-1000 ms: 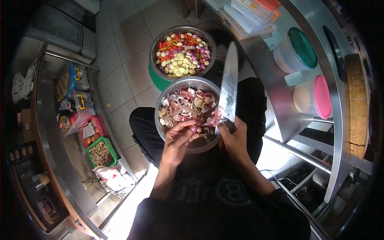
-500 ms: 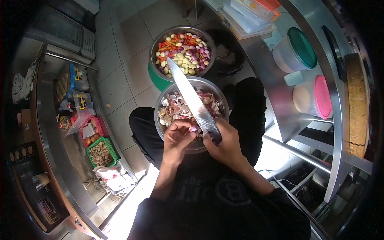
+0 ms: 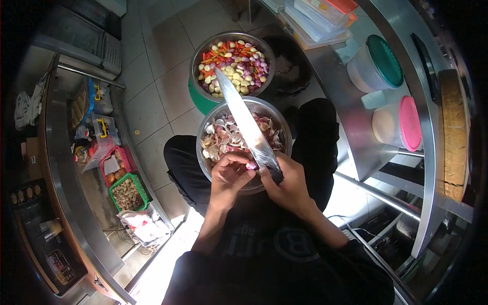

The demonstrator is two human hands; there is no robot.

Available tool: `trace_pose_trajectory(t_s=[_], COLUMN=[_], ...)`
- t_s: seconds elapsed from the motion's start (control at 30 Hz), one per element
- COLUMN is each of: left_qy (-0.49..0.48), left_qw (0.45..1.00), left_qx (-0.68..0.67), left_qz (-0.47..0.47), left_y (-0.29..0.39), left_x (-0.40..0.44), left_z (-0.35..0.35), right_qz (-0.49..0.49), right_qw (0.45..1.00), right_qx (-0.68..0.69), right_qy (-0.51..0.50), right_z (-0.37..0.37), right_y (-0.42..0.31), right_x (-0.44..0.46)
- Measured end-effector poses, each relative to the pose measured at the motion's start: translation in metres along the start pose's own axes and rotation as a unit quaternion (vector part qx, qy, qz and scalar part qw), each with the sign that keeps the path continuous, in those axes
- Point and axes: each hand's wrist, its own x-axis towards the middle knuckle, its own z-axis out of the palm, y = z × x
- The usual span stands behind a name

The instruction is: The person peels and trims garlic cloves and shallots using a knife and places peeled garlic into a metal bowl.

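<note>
In the head view, the left hand (image 3: pixel 227 178) is above the near side of the lower metal bowl (image 3: pixel 202 158), and its fingers pinch a small purple bulb (image 3: pixel 251 166), probably a shallot, between the thumb and the fingertips. The right hand (image 3: pixel 288 180) has its fingers closed around the handle of a large knife (image 3: pixel 243 117), with the thumb close to the bulb. The blade is pointing forward and a little to the left, across the lower bowl, and its tip is over the upper metal bowl (image 3: pixel 231 35), which holds garlic cloves (image 3: pixel 244 81), chillies (image 3: pixel 208 66) and other purple bulbs (image 3: pixel 260 66). Dry peels (image 3: pixel 221 137) lie in the lower bowl, directly below the blade.

For good work here, I judge that the pinch should be firm but gentle, because such a small, smooth bulb can slip easily. The heel of the blade suits this better than the long tip, with short and light strokes and the left fingertips out of the path of the edge. Staying above the bowl lets the skin fall among the peels. Whether the edge touches the bulb, I cannot tell with certainty, as the hands partly hide it.
</note>
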Motion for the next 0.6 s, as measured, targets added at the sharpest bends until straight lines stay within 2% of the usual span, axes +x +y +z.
trace_pose_trajectory(t_s=[0.13,0.2,0.4,0.6], left_qy=[0.007,0.012,0.010,0.001], left_qw=[1.000,1.000,1.000,1.000], left_qx=[0.007,0.007,0.005,0.004], left_qz=[0.001,-0.003,-0.004,0.007], left_y=[-0.001,-0.001,0.001,-0.001], left_x=[0.000,0.000,0.000,0.002], left_z=[0.001,0.002,0.006,0.004], right_qz=[-0.019,-0.040,-0.014,-0.037], right_qw=[1.000,0.999,1.000,0.999], right_qx=[0.016,-0.031,-0.010,-0.011], right_qy=[-0.001,-0.011,-0.006,-0.005], right_z=[-0.003,-0.001,-0.001,-0.005], right_y=[-0.011,-0.005,0.000,-0.010], right_x=[0.003,0.001,0.001,0.001])
